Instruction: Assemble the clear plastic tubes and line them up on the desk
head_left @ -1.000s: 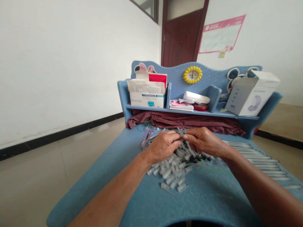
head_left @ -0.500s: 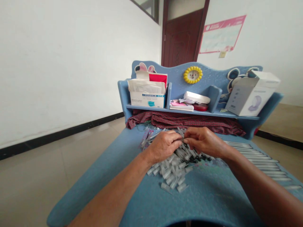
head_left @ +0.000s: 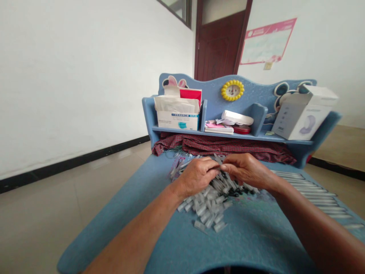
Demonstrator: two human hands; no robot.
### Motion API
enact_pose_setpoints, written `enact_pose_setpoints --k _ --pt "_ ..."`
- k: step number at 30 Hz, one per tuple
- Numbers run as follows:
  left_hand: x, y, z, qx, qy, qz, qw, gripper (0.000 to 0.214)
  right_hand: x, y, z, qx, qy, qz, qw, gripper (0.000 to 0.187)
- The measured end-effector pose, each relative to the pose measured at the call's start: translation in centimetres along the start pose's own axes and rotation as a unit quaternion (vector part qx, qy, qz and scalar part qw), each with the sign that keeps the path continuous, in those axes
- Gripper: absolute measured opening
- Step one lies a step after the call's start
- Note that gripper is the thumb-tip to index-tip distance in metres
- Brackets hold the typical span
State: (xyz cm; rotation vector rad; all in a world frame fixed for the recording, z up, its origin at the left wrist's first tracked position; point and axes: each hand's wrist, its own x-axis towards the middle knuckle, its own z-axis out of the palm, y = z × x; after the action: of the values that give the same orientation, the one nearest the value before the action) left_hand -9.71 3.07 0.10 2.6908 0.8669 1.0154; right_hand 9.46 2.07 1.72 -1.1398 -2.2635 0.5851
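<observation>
Behind your blue tabletop (head_left: 128, 201), white walls meet at a dark red door (head_left: 218, 49), and a raised blue shelf (head_left: 256, 139) runs along the far edge. On that shelf sit a mask box (head_left: 178, 118) at the left and a white carton (head_left: 302, 116) tilted at the right, with a yellow flower-shaped dial (head_left: 232, 90) on the board between them. Beneath it lies a bunched red plaid cloth (head_left: 222, 147). Your left hand (head_left: 197, 176) and right hand (head_left: 245, 170) meet over the far part of a heap of translucent caps (head_left: 207, 207), fingers pinched narrow. Between their tips you seem to hold a slim piece (head_left: 217, 168), too small and blurred to identify. Black bits (head_left: 237, 191) lie among the caps just below your right hand; beyond your right forearm, slender rods (head_left: 316, 196) lie side by side in a row.
</observation>
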Motion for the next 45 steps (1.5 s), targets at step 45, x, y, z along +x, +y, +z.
enact_pose_setpoints --k 45 --pt "-0.3 -1.1 -1.4 0.132 0.052 -0.058 0.988 0.011 0.2 0.3 0.6 0.028 0.033 0.042 0.998 0.038"
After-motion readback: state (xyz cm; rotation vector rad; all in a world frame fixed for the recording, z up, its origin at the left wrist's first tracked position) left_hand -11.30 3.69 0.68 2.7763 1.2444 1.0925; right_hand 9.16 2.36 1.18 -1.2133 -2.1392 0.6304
